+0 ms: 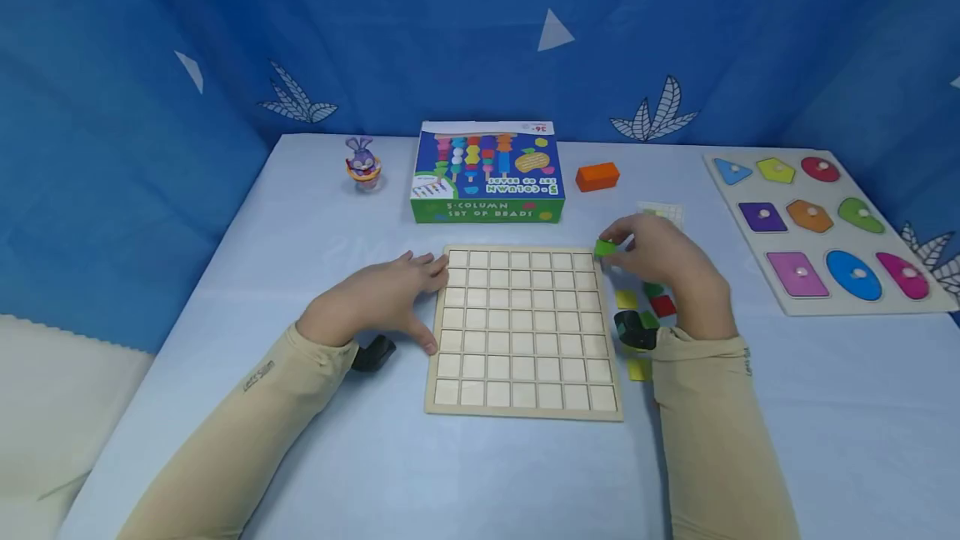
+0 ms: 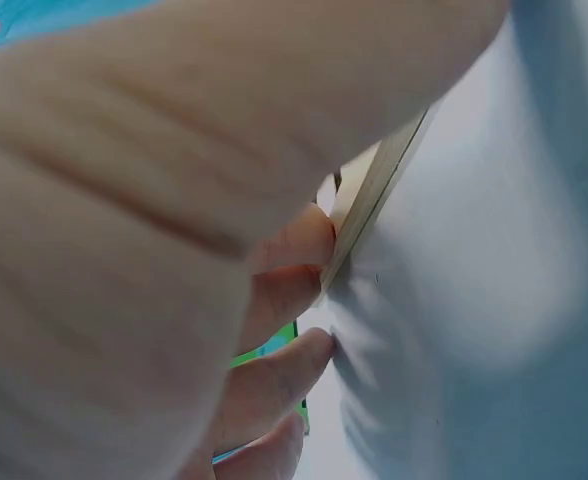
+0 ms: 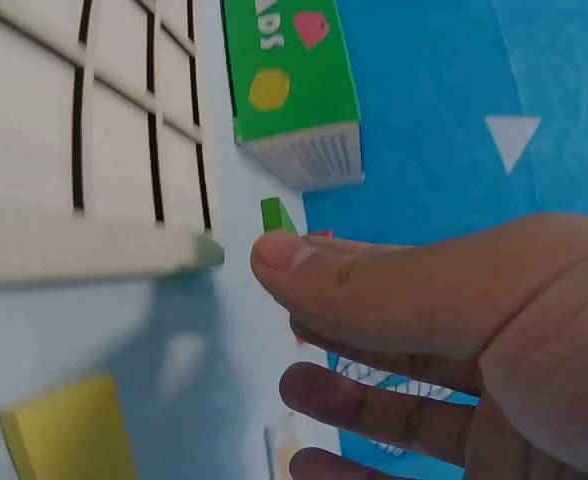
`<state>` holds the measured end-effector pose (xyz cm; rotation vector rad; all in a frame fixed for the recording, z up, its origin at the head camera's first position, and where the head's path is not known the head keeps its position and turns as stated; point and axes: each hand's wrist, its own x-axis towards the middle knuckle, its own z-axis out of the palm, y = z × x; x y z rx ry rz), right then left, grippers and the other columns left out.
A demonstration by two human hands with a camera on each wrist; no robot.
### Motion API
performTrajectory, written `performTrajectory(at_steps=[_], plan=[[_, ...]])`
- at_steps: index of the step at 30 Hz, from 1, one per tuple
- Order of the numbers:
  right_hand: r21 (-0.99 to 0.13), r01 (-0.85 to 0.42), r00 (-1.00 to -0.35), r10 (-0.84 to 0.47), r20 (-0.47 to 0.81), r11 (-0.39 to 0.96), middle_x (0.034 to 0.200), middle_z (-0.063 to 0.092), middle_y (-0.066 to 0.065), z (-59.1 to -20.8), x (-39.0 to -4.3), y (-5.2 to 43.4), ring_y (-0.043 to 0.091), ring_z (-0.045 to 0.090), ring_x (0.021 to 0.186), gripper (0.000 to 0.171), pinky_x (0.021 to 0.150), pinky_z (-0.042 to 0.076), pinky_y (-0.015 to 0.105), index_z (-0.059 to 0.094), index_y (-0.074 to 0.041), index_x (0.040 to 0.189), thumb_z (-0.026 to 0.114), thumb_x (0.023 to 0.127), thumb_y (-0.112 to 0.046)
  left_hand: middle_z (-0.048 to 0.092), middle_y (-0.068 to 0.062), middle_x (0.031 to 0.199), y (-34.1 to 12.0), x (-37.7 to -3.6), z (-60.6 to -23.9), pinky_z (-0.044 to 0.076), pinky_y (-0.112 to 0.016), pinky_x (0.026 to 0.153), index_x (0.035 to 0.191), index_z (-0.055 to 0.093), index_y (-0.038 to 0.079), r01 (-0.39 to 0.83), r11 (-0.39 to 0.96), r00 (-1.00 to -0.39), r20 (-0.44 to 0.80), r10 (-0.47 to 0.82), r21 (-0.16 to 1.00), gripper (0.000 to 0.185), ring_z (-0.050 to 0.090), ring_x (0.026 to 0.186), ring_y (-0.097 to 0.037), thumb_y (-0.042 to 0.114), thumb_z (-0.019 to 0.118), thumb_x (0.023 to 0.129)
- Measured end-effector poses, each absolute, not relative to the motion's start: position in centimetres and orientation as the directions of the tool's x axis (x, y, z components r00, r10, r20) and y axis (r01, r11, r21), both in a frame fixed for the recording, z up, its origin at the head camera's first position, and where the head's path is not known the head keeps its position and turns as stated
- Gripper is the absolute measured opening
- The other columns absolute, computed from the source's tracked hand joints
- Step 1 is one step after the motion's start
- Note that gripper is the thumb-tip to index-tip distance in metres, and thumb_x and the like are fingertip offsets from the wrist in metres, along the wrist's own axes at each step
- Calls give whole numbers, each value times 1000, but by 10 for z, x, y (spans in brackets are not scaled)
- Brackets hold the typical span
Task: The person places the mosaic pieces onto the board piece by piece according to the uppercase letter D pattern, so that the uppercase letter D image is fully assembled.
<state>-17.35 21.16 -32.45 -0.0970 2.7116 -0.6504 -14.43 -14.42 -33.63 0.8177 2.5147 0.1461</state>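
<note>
A pale wooden grid board with empty square cells lies in the middle of the light blue table. My left hand rests against the board's left edge, fingers straight; in the left wrist view its fingertips touch the board's edge. My right hand pinches a small green square tile just beyond the board's far right corner; the tile shows at my thumb tip. Loose tiles lie under and beside that hand: yellow, red, green and another yellow.
A green bead-set box stands behind the board, an orange block to its right, a small purple rabbit toy to its left. A shape puzzle board lies at the right. Blue curtain surrounds the table.
</note>
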Motion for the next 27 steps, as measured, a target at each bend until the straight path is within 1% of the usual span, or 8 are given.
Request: performTrajectory(at_steps=[3, 8, 11, 14, 18, 21, 27], plan=[[-454, -55, -936, -204, -287, 889, 118, 63, 20, -320, -172, 197, 34, 55, 99, 35, 83, 53, 47, 69, -1, 126, 72, 94, -14, 18, -10, 166, -143, -145, -336, 21, -57, 117, 158, 32, 8, 518, 820, -701, -428, 570, 244, 116, 13, 150, -40, 60, 85, 69], [-488, -171, -921, -315, -231, 856, 110, 66, 16, -318, -168, 171, 30, 57, 91, 31, 75, 53, 40, 72, -2, 122, 74, 92, -12, 18, -11, 166, -142, -146, -337, 22, -58, 117, 158, 32, 8, 521, 819, -698, -432, 571, 241, 116, 14, 150, -41, 60, 85, 69], [-498, -225, -906, -368, -209, 838, 110, 66, 14, -319, -166, 156, 27, 57, 86, 30, 72, 52, 38, 72, -4, 121, 74, 92, -11, 18, -11, 166, -141, -146, -337, 21, -57, 117, 158, 32, 8, 521, 819, -697, -433, 571, 241, 116, 14, 150, -41, 60, 85, 69], [-494, -247, -901, -385, -201, 834, 110, 67, 11, -321, -165, 142, 25, 58, 89, 31, 76, 53, 38, 73, -6, 122, 76, 91, -13, 17, -11, 166, -142, -146, -337, 20, -56, 118, 157, 32, 7, 517, 819, -697, -432, 572, 249, 115, 13, 150, -40, 58, 86, 69], [-481, -266, -897, -398, -195, 835, 111, 68, 7, -326, -162, 128, 23, 60, 99, 33, 86, 54, 41, 74, -8, 122, 78, 90, -17, 17, -11, 166, -142, -145, -337, 21, -56, 118, 157, 32, 7, 514, 817, -698, -426, 576, 261, 115, 14, 149, -42, 57, 86, 70], [-468, -282, -894, -406, -188, 838, 113, 68, 6, -329, -160, 119, 22, 61, 103, 33, 91, 53, 42, 74, -9, 123, 78, 91, -18, 18, -13, 165, -142, -144, -337, 21, -57, 117, 157, 33, 6, 519, 813, -699, -418, 581, 262, 114, 15, 149, -43, 57, 86, 70], [-438, -328, -884, -435, -171, 837, 115, 67, 4, -334, -155, 103, 19, 63, 102, 34, 89, 54, 39, 74, -12, 124, 78, 91, -21, 19, -15, 164, -143, -144, -336, 22, -55, 118, 157, 33, 4, 532, 804, -693, -408, 594, 267, 115, 17, 148, -44, 58, 85, 69]])
